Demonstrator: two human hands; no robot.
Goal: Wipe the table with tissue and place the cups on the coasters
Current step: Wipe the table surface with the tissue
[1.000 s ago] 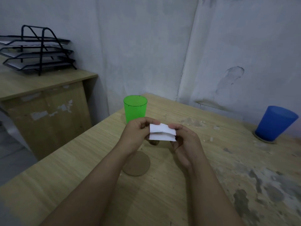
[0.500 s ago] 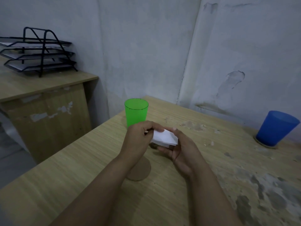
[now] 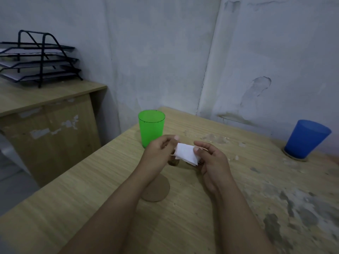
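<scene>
A folded white tissue (image 3: 186, 154) is held above the wooden table (image 3: 91, 180) between my left hand (image 3: 158, 153) and my right hand (image 3: 211, 160). Both hands pinch it from opposite sides. Just behind my left hand a green cup (image 3: 151, 127) stands upright on bare wood near the table's far left edge. A round cork coaster (image 3: 159, 189) lies under my left wrist, half covered by my forearm. At the far right a blue cup (image 3: 306, 138) stands on a second coaster (image 3: 295, 157) by the wall.
Crumbs and grey stains (image 3: 293, 208) mark the right half of the table, with more specks (image 3: 216, 138) behind my hands. A lower desk (image 3: 45, 99) at the left carries a black wire paper tray (image 3: 38, 61). Walls close off the back and right.
My hands have drawn a little apart and the tissue now shows stretched between them, after being cupped in my right palm under the left hand half a second ago.
</scene>
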